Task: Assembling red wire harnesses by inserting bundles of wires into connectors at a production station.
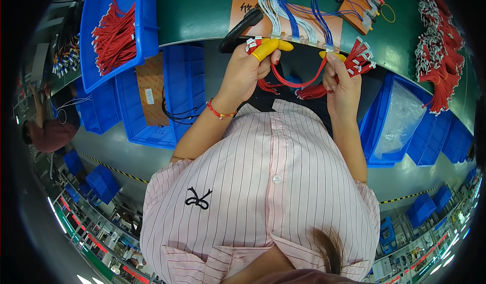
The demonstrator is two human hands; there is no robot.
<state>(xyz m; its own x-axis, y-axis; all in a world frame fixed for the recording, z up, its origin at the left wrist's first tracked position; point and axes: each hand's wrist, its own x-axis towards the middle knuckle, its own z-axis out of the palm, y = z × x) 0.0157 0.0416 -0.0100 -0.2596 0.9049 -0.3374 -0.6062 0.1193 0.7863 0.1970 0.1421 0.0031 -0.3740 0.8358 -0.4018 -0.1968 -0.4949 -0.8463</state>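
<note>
My left hand (pixel 245 71), with yellow finger cots on it, is closed on one end of a red wire cable (pixel 298 85) at the table's front edge. Opposite it, my right hand (pixel 344 79) pinches the cable's other end, so the cable hangs in a loop between them. Both ends meet a row of small pale connectors (pixel 294 39) along a tan board (pixel 245 7); whether they are plugged in is hidden by my fingers. A bundle of red cables with white plugs (pixel 360 57) is in my right hand. More white plugs (pixel 253 43) show at my left hand.
White wires (pixel 271 8) and blue wires (pixel 316 11) run back from the connectors, some blue ones to an orange test board (pixel 360 6). A black handle-like object (pixel 243 28) lies beside my left hand. Red cables fill a blue bin (pixel 147 26) at left; more red cables (pixel 440 46) lie at right.
</note>
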